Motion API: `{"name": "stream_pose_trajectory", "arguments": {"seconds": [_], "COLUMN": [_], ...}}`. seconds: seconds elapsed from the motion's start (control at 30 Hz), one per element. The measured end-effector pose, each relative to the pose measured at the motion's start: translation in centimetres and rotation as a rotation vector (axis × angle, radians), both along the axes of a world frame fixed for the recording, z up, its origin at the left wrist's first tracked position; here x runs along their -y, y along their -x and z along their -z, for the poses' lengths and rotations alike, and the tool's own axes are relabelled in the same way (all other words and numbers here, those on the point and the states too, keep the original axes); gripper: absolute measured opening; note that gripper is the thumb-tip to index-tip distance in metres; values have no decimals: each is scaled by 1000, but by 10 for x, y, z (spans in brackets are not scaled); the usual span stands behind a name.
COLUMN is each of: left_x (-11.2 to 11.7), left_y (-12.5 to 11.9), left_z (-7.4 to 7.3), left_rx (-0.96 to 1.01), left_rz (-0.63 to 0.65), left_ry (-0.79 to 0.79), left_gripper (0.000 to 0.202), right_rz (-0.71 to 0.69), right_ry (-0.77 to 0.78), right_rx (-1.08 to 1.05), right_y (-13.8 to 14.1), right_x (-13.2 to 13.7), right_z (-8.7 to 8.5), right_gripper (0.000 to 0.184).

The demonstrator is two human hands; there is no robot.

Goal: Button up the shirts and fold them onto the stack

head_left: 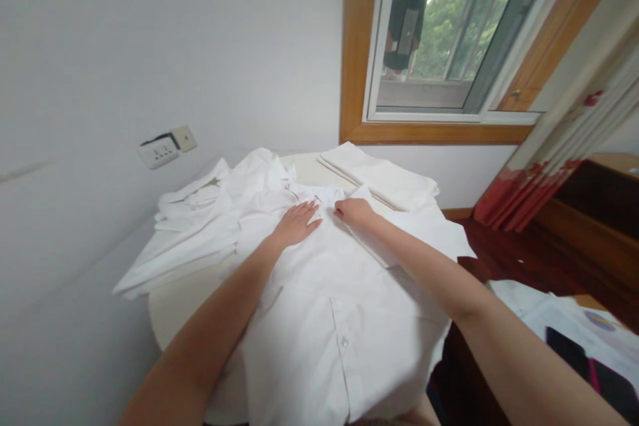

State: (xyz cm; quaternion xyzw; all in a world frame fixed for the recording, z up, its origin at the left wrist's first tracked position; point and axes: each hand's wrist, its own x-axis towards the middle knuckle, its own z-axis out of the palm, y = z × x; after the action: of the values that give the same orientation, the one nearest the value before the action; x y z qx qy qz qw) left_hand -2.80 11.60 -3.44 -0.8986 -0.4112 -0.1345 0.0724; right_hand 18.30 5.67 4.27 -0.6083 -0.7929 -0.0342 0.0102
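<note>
A white short-sleeved shirt [309, 293] lies spread front side up over a round table [174, 306], its collar at the far end and its lower part toward me. One button shows on its front near me. My left hand [297, 222] rests flat on the shirt just below the collar, fingers stretched out. To its right, my right hand [353, 212] is closed at the collar's right side, its fingertips pinched; what lies between them is too small to make out.
A heap of white garments [210, 213] lies at the table's left, against the wall. Folded white cloth [384, 176] lies at the back right. A wall socket [160, 150] is at left, a window [449, 33] behind. Papers [529, 309] and a dark object [566, 349] lie at lower right.
</note>
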Motion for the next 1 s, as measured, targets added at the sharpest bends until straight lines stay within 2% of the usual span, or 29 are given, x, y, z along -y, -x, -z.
{"name": "stream_pose_trajectory", "arguments": {"seconds": [0.1, 0.2, 0.3, 0.4, 0.57, 0.7, 0.8, 0.87, 1.0], "left_x": [0, -2, -3, -3, -2, -2, -2, -1, 3], "left_y": [1, 1, 1, 0, 1, 1, 0, 0, -2], "left_z": [1, 3, 5, 5, 5, 5, 4, 3, -1], "left_rx": [-6, 5, 20, 37, 28, 24, 14, 7, 11], "left_rz": [10, 14, 5, -2, -5, -5, -11, -10, 2], "left_ry": [-16, -13, 16, 35, 62, 53, 51, 51, 33], "left_gripper": [58, 57, 57, 57, 60, 61, 59, 58, 56], "right_rz": [42, 24, -19, -9, -16, -27, -93, -118, -69], "right_ry": [1, -20, -16, 33, 59, 21, -34, -75, -68], "right_rx": [10, -9, -66, -107, -183, -121, -92, -128, -311], "right_y": [10, -7, -41, -83, -145, -176, -184, -179, -144], "right_x": [0, 5, 13, 19, 30, 40, 48, 54, 68], "right_z": [16, 13, 3, -1, 6, 11, 12, 10, -9], "right_gripper": [40, 44, 50, 44, 40, 35, 33, 34, 35]}}
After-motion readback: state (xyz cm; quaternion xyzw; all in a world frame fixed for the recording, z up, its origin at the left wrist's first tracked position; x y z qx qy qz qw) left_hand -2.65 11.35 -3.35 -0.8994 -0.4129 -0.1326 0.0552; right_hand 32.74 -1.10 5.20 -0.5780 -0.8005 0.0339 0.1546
